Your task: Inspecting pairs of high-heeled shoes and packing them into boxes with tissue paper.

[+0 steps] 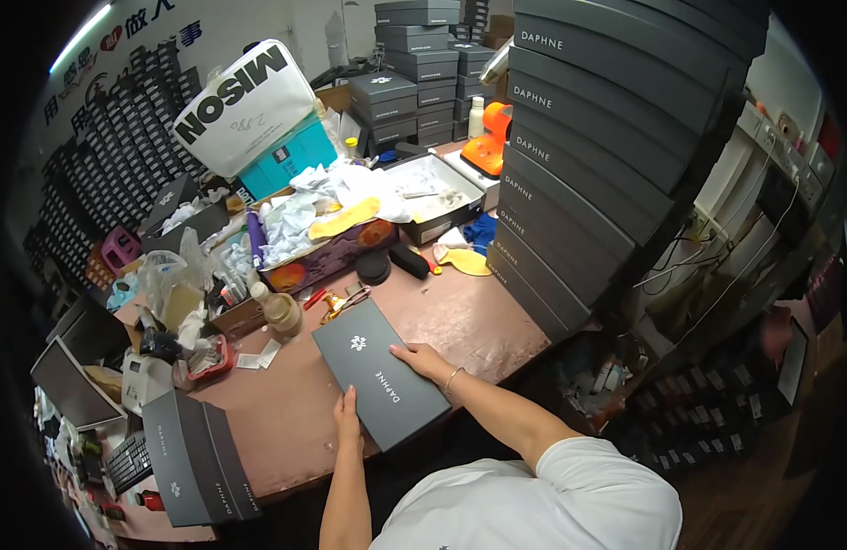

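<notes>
Left hand (pixel 347 420) and right hand (pixel 429 363) grasp a dark-grey rectangular cardboard box (pixel 380 371) over the pinkish-brown tabletop (pixel 272 422)'s near edge.

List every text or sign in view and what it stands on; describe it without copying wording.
Grey box, held by left hand and right hand: white lettering, emblem; legible.
Right stack: white lettering; legible.
Lower-left boxes: white lettering, emblem; legible.
White package: bold black lettering, legible; handwriting, faint.
Wall: dark characters, red heart; partly legible.
Far-left boxes: labels too small.
</notes>
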Motion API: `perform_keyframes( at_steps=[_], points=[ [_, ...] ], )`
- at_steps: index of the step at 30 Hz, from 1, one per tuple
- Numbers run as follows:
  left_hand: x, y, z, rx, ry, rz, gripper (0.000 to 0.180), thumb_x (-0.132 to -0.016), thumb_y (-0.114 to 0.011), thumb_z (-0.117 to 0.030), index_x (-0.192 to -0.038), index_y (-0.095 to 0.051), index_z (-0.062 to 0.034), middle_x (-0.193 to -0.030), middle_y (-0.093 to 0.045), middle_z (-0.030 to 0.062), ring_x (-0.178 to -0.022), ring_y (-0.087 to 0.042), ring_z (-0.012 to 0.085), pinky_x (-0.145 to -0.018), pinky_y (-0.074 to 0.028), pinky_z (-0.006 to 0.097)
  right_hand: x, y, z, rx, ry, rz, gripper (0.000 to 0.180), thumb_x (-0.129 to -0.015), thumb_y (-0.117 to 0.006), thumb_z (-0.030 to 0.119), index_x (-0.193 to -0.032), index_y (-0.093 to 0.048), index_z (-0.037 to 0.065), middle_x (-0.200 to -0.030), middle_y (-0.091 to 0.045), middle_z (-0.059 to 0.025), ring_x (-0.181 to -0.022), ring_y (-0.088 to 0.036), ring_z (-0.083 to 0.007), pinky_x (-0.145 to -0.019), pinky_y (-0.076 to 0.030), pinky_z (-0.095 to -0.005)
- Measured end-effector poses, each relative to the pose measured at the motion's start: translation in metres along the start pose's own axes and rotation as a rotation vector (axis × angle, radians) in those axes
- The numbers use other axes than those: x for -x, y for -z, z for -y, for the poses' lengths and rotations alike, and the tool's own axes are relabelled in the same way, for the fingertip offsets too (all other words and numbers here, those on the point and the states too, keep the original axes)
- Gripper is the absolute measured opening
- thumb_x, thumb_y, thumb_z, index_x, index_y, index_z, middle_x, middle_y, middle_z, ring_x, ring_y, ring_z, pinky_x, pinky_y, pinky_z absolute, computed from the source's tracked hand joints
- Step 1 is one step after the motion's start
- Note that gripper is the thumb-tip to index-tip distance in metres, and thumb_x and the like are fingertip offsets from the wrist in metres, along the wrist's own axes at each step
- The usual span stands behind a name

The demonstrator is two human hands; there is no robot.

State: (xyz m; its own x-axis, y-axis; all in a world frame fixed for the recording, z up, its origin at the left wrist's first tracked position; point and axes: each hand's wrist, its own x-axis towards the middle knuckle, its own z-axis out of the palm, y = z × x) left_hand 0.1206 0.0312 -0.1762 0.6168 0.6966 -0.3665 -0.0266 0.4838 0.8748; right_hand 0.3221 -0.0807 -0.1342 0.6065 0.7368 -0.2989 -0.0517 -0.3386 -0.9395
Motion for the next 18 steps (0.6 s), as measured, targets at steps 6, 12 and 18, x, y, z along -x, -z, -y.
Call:
perform_keyframes(
  at_steps=[6,12,18],
  points=[
    [0.07,-0.073,-0.068,0.44,0.041,0.249,0.064,-0.088,-0.053,-0.048,-0.131,-0.045,-0.0027,-0.124,-0.054,0.012,-0.113,-0.053,0.0261,-0.095,-0.045,0.039,0.065,0.043,0.093,0.218,0.5,0.048,0.07,-0.087,-0.061,0.044,-0.137,-0.041,0.0,-0.132,-0.048,-0.0249,-0.123,-0.047,-0.0351,-0.103,-0.036,-0.0392],
    [0.054,-0.164,-0.247,0.516,-0.363,0.849,0.047,-0.096,-0.041,-0.041,-0.124,-0.051,-0.0051,-0.118,-0.057,0.0061,-0.106,-0.056,0.0185,-0.091,-0.046,0.032,0.204,0.098,0.265,1.48,1.39,-0.369,0.086,-0.064,-0.074,0.051,-0.139,-0.035,0.036,-0.146,-0.033,-0.0019,-0.139,-0.027,-0.0257,-0.113,-0.003,-0.0638],
    [0.148,-0.327,-0.389,0.46,-0.413,1.203,0.051,-0.094,-0.049,-0.046,-0.125,-0.05,-0.0053,-0.117,-0.059,0.0105,-0.109,-0.058,0.0204,-0.094,-0.048,0.036,0.268,0.211,0.371,1.913,1.763,-1.299,0.078,-0.075,-0.071,0.048,-0.142,-0.033,0.036,-0.149,-0.032,-0.006,-0.137,-0.031,-0.032,-0.107,-0.01,-0.0668]
  ],
)
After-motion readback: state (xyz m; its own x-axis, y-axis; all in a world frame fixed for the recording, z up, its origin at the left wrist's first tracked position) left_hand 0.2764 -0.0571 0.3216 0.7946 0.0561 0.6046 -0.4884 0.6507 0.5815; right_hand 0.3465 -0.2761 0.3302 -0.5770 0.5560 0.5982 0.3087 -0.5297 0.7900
